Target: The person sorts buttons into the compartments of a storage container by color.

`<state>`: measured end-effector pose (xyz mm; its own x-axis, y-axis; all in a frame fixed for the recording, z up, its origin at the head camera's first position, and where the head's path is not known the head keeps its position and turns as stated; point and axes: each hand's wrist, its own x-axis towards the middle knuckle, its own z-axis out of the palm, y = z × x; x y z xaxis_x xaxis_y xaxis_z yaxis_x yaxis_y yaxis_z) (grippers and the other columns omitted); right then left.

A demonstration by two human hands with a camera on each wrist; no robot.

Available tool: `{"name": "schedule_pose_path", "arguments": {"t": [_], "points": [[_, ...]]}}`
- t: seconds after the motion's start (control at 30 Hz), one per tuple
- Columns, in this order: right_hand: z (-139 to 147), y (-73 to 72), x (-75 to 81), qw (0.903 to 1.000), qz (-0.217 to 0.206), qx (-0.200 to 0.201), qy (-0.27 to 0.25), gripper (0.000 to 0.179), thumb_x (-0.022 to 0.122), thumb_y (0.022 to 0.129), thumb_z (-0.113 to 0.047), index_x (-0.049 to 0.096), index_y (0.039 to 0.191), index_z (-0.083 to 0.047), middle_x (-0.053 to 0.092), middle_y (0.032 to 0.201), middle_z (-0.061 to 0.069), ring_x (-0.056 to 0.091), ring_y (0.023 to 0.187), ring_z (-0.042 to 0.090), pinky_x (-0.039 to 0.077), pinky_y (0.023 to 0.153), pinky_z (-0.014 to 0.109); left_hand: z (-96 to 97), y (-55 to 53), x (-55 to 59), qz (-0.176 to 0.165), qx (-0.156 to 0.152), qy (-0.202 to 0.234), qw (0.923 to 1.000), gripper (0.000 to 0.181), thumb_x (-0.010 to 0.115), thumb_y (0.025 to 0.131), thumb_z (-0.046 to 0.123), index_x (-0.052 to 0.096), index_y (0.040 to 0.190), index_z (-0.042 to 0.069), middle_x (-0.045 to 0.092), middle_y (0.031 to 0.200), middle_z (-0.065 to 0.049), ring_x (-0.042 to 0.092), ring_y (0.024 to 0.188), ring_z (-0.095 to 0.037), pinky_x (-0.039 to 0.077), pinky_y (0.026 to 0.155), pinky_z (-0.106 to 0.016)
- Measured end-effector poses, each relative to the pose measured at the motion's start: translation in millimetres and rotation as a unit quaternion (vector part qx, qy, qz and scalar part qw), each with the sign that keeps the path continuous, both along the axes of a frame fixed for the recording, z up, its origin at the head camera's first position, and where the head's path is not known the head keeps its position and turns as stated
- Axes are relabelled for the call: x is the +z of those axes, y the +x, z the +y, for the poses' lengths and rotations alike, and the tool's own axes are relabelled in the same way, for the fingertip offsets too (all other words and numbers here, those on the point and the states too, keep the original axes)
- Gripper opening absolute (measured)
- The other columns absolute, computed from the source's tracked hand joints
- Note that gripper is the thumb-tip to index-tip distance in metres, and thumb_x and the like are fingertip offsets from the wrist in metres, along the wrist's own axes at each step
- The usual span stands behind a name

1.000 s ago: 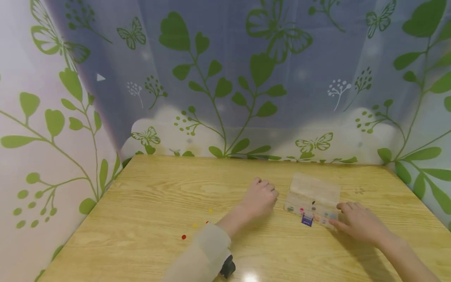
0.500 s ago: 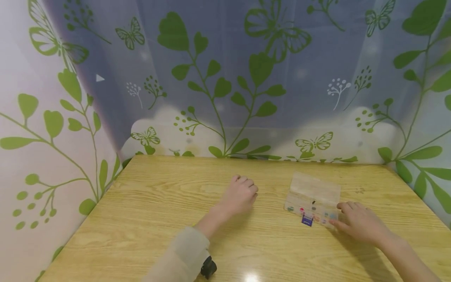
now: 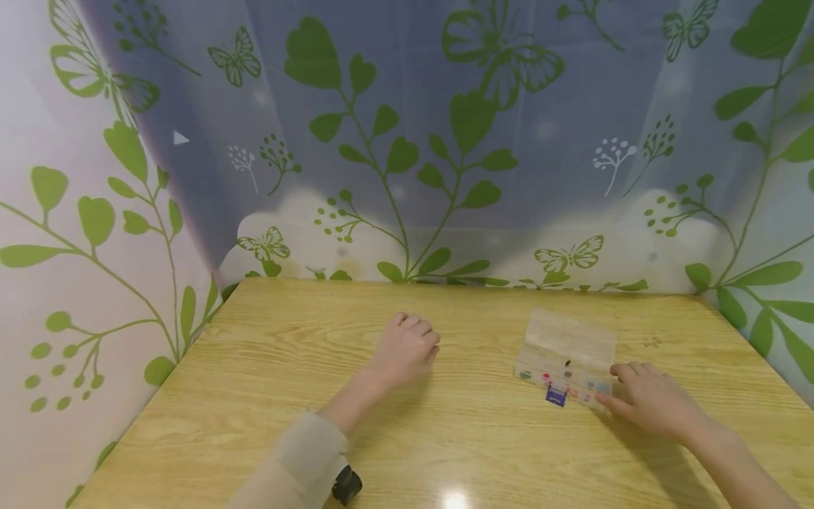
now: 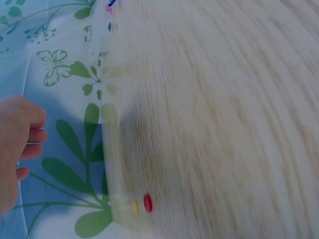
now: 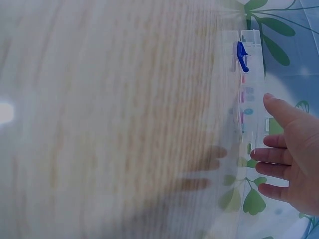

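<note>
A clear plastic compartment box [image 3: 520, 364] with its lid [image 3: 572, 339] raised stands on the right side of the table. Small colored pieces lie in its compartments, and a blue latch [image 3: 556, 394] hangs at its front. My right hand [image 3: 655, 399] rests at the box's right end, thumb toward the front corner and fingers fairly straight behind it. Left of the box my left hand [image 3: 407, 351] hovers over the table, fingers loosely curled; I see nothing in it. In the left wrist view a red disc [image 4: 148, 202] and a yellow disc [image 4: 135, 206] lie on the table.
The wood-grain table [image 3: 483, 452] meets a patterned curtain [image 3: 413, 177] with green leaves and butterflies at its back. A black strap piece [image 3: 347, 485] sits at the left sleeve. The left forearm hides part of the table.
My left hand has moved left, away from the box, and its forearm now covers the red and yellow discs in the head view. The right hand and the box have stayed in place.
</note>
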<state>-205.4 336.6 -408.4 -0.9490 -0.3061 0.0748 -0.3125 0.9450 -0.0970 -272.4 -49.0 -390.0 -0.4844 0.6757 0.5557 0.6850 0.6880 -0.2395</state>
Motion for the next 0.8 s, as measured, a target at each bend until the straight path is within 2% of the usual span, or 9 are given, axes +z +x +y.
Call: {"name": "schedule_pose_path", "arguments": {"t": [0.33,0.57,0.8], "points": [[0,0.9,-0.9,1.0,-0.003,-0.001,0.0,0.055,0.062,0.086,-0.042,0.057,0.11,0.008,0.061,0.1,0.02,0.055,0.093,0.042,0.044,0.076,0.055,-21.3,2.4,-2.7,-0.006,0.002,0.023,0.9997,0.004,0.071,0.078,0.015,0.068,0.077,0.013,0.064,0.078,0.002,0.058,0.077,-0.016,0.044,0.077,-0.034],[0,-0.5,0.0,1.0,-0.004,0.002,0.002,0.056,0.062,0.086,-0.041,0.056,0.11,0.009,0.061,0.1,0.021,0.055,0.093,0.042,0.044,0.078,0.055,-34.5,4.8,-3.8,-0.01,0.011,0.02,0.9997,0.004,0.07,0.078,0.015,0.068,0.076,0.012,0.064,0.078,0.001,0.059,0.077,-0.017,0.045,0.079,-0.036],[0,-1.7,1.1,1.0,-0.006,0.001,0.003,0.056,0.062,0.085,-0.041,0.057,0.109,0.009,0.061,0.098,0.019,0.055,0.091,0.041,0.045,0.074,0.053,-49.0,10.0,-5.6,-0.018,0.026,0.015,0.9994,0.008,0.07,0.079,0.015,0.069,0.085,0.011,0.064,0.082,-0.001,0.058,0.081,-0.019,0.043,0.081,-0.038]]}}
